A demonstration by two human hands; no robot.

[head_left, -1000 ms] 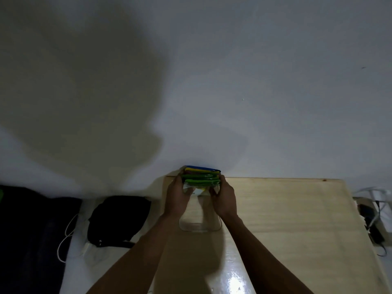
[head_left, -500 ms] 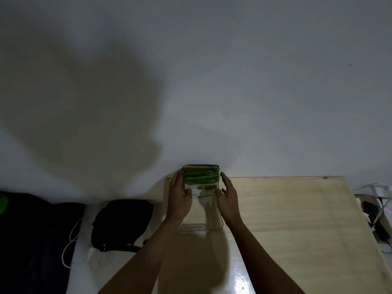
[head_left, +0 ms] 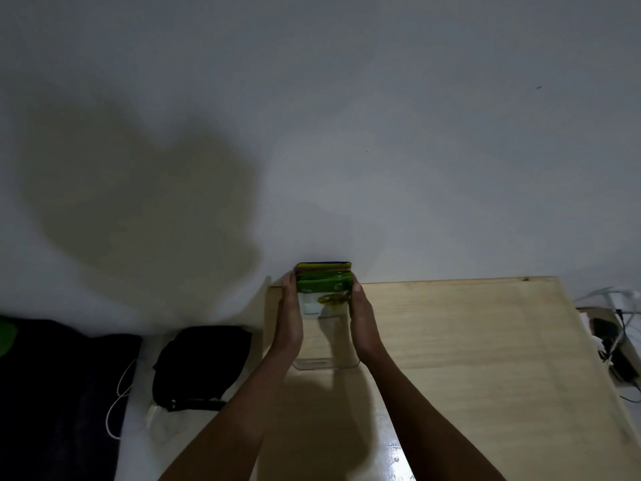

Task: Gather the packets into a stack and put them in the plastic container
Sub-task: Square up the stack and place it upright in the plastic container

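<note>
While flanked by hands, packets atop container.

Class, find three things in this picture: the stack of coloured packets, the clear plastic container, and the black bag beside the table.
Stack of green, yellow and blue packets (head_left: 324,277): head view, green front face.
Clear plastic container (head_left: 326,363): head view, near bottom wall.
Black fabric bag (head_left: 203,362): head view, middle of body.

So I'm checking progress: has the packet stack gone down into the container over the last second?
Yes. The packet stack sits lower in the plastic container standing on the table, with less showing above its rim.
</note>
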